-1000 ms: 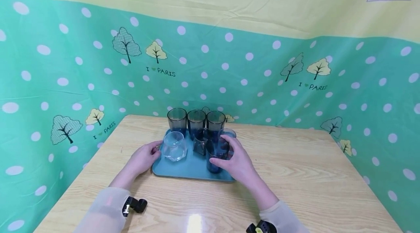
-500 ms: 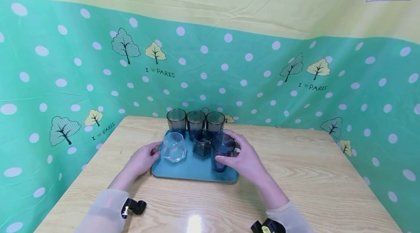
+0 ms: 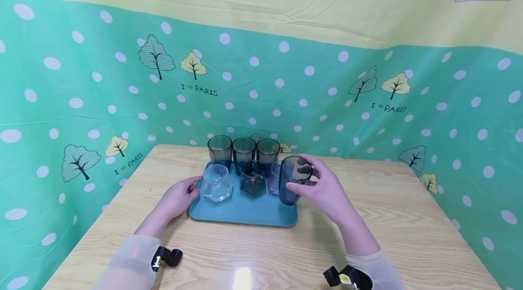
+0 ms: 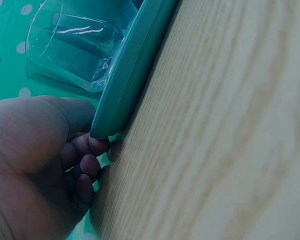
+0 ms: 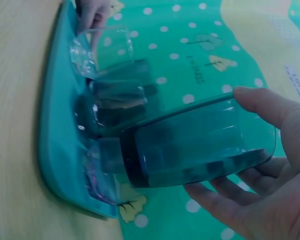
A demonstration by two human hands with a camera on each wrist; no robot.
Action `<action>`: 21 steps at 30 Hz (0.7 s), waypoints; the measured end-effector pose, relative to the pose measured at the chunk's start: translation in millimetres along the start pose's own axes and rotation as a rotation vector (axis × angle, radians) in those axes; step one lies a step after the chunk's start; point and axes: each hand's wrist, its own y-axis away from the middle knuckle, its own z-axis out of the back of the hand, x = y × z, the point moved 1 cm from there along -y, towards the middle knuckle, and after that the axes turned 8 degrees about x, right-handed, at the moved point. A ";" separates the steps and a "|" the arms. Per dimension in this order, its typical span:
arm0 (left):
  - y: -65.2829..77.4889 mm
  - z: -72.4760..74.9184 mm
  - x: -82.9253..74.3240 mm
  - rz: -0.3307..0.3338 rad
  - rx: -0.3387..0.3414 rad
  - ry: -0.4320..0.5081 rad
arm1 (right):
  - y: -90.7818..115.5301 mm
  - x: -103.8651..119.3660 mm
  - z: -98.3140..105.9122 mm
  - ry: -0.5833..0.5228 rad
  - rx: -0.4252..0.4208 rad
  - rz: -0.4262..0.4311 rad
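Note:
My right hand (image 3: 327,192) holds a tall dark blue-grey drinking glass (image 3: 289,195), thumb on one side and fingers on the other. In the right wrist view the glass (image 5: 190,145) is apart from the tray, its base toward it. My left hand (image 3: 179,197) grips the left rim of the blue tray (image 3: 237,216); in the left wrist view its thumb and fingers meet the tray edge (image 4: 122,95). A clear faceted glass (image 3: 217,186), a dark faceted glass (image 3: 252,184) and another clear glass (image 3: 274,184), partly hidden by the held one, stand on the tray.
Along the tray's back stand three tall dark glasses, on the left (image 3: 220,150), in the middle (image 3: 244,149) and on the right (image 3: 268,148). Wooden table (image 3: 380,217) surrounds the tray. A green dotted cloth (image 3: 318,95) hangs behind and at both sides.
My right hand has carried the tall dark glass rightward and up from the tray's front right, baring the dark faceted glass and part of the clear one. The left hand stays at the rim.

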 end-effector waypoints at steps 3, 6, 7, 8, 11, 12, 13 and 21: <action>-1.6 0.6 -1.3 -0.003 0.004 0.002 | 2.3 1.2 10.3 0.020 -0.016 -0.007; -1.5 0.3 -0.9 -0.004 0.006 0.004 | 5.1 -0.2 19.0 0.041 -0.035 -0.017; -1.2 0.1 -0.4 -0.004 0.007 0.005 | 6.0 -0.6 21.5 0.043 -0.039 -0.019; -1.0 0.0 -0.1 -0.005 0.007 0.005 | 6.9 -1.3 24.0 0.043 -0.044 -0.024; -0.5 -0.6 -0.2 -0.004 0.007 0.006 | 9.1 -1.9 31.1 0.043 -0.061 -0.034; -0.9 -0.6 -0.6 -0.004 0.007 0.006 | 9.4 -1.9 33.3 0.044 -0.067 -0.035; -1.3 -0.7 -1.2 -0.005 0.009 0.006 | 9.6 -1.8 35.4 0.044 -0.073 -0.036; 0.1 -1.5 -1.3 0.005 0.008 -0.008 | 6.9 -3.1 43.3 0.030 -0.116 -0.030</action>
